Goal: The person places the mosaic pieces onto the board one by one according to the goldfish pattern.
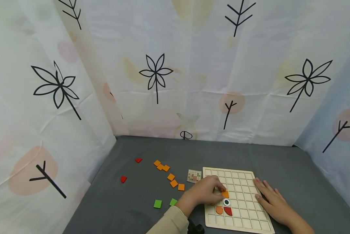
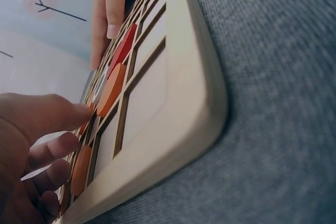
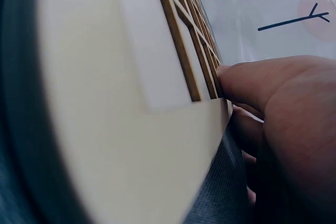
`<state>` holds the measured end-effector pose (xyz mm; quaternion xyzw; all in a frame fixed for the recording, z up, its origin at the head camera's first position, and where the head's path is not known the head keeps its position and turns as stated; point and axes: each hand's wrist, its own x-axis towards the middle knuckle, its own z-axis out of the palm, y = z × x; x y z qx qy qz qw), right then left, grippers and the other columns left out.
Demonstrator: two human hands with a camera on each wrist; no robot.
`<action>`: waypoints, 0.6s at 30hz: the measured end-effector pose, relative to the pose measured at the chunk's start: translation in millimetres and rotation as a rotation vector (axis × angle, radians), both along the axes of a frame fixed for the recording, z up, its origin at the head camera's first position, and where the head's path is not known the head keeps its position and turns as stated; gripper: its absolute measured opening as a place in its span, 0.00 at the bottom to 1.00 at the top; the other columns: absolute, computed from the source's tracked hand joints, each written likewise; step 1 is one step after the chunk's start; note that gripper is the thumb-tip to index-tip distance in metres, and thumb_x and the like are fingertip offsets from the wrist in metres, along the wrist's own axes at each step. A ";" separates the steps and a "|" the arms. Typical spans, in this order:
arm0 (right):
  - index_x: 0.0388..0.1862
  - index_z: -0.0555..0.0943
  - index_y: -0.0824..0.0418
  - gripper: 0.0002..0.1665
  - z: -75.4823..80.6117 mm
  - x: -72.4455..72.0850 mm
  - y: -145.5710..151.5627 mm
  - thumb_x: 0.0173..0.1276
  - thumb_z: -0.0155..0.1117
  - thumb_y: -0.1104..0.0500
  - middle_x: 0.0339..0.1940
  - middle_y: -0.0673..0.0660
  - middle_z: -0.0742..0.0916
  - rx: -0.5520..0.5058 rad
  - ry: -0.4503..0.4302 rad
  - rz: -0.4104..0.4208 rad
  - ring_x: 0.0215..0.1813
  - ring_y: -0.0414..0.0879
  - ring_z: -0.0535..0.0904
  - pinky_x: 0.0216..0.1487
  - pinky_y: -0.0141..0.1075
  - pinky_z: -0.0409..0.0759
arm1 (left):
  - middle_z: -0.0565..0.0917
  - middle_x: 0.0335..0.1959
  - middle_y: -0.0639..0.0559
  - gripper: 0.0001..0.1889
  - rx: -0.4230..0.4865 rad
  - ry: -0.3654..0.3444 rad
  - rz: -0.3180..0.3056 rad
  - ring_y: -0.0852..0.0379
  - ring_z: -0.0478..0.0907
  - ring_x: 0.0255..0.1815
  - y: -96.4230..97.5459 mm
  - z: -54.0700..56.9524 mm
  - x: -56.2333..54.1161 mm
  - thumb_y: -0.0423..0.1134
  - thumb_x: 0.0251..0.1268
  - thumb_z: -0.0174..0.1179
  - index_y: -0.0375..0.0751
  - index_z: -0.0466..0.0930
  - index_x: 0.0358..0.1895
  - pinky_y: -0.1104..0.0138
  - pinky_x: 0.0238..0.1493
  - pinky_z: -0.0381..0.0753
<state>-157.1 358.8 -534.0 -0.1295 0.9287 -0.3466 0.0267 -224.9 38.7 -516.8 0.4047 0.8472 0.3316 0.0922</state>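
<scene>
Left hand: the left hand (image 1: 202,192) reaches in from nine o'clock, thumb and index finger pinching a flat orange square tile; in the left wrist view the other fingers curl loosely, a little apart.
Orange square tile: this tile (image 1: 226,194) lies at about ten o'clock from the middle of the pale wooden gridded board (image 1: 252,205); whether it sits fully in its cell I cannot tell. Were it tilted on a cell wall, a press could flip it or leave it proud.
White disc with a black ring: this disc (image 1: 226,202) is at six o'clock, just beside the pinched tile; a low thumb could nudge it out of place.
Round orange piece and red quarter-circle: the first (image 1: 219,210) lies at seven to eight o'clock from the disc, the second (image 1: 228,211) at six; a dragging palm might shift either.
Right hand: the right hand (image 1: 273,204) rests at the board's three o'clock edge, fingers nearly straight, thumb spread away. Too light a touch there could let the board slide under a push.
Beige sleeve: the nearer green square tile (image 1: 173,202) is close beside the forearm above this sleeve (image 1: 172,222); a careless withdrawal could sweep it away.
</scene>
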 end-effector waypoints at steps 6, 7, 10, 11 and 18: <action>0.87 0.60 0.61 0.38 -0.7 1.1 -0.3 0.85 0.56 0.50 0.84 0.73 0.61 -0.001 0.017 0.002 0.67 0.02 0.31 0.72 0.83 0.37 | 0.83 0.43 0.61 0.11 -0.025 0.036 0.016 0.72 0.70 0.35 2.6 -3.2 0.9 0.41 0.73 0.68 0.52 0.93 0.54 0.79 0.38 0.71; 0.87 0.60 0.61 0.38 -0.8 1.2 -0.4 0.85 0.56 0.50 0.84 0.73 0.61 0.001 0.019 0.002 0.67 0.02 0.31 0.72 0.82 0.37 | 0.82 0.43 0.62 0.11 -0.030 0.042 0.019 0.72 0.69 0.34 2.9 -3.1 1.1 0.41 0.73 0.67 0.53 0.93 0.54 0.79 0.37 0.70; 0.87 0.60 0.61 0.38 -1.2 1.1 -0.3 0.85 0.56 0.50 0.84 0.73 0.62 0.004 0.025 0.001 0.67 0.03 0.32 0.72 0.83 0.37 | 0.81 0.42 0.62 0.11 -0.041 0.047 0.026 0.72 0.68 0.34 3.6 -2.7 1.9 0.41 0.73 0.67 0.54 0.93 0.53 0.79 0.36 0.69; 0.87 0.60 0.60 0.38 -1.5 1.1 -0.2 0.85 0.56 0.50 0.84 0.72 0.62 0.006 0.024 0.000 0.69 0.05 0.32 0.72 0.83 0.37 | 0.80 0.41 0.63 0.11 -0.044 0.046 0.029 0.72 0.68 0.33 3.7 -2.5 2.1 0.40 0.73 0.67 0.55 0.93 0.53 0.79 0.36 0.69; 0.87 0.59 0.59 0.39 -0.9 -0.2 0.4 0.85 0.56 0.49 0.85 0.72 0.61 0.010 0.005 -0.006 0.67 0.04 0.32 0.72 0.83 0.38 | 0.79 0.40 0.62 0.12 -0.043 0.044 0.035 0.70 0.66 0.32 4.0 -3.3 3.3 0.39 0.72 0.67 0.55 0.93 0.53 0.78 0.34 0.67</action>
